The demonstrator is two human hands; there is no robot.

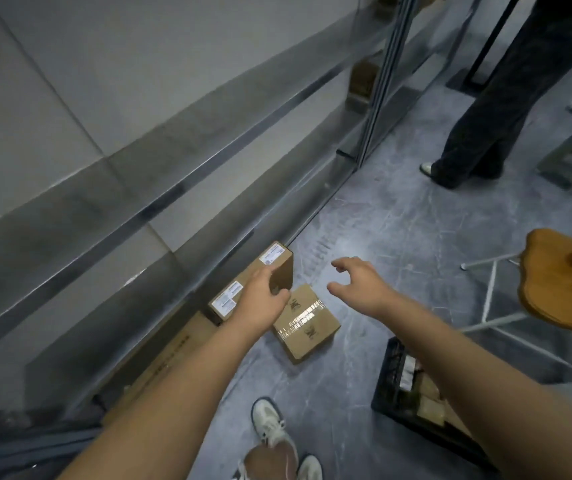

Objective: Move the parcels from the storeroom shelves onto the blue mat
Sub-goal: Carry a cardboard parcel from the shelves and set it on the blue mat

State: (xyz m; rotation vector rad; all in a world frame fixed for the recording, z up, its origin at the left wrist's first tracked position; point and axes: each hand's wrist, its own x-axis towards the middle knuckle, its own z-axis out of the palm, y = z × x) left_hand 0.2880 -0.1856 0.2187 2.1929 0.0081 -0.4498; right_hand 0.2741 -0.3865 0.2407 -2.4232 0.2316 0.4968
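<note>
A long brown cardboard parcel (243, 282) with white labels sticks out from the lowest shelf (187, 237) at floor level. My left hand (263, 299) grips its near side, fingers over the top and thumb round the end face. A second, squarer taped parcel (308, 327) lies on the grey floor just right of it. My right hand (357, 282) hovers above the floor to the right of both parcels, fingers spread and loosely bent, holding nothing. A flat cardboard box (159, 362) lies under the shelf further left. No blue mat is in view.
Grey metal shelving (139, 140) runs along the left. A black crate (412, 386) with small items stands at the right by my arm. A wooden stool (561, 282) with white legs is at far right. Another person's legs (478, 126) stand beyond. My shoes (274, 434) are below.
</note>
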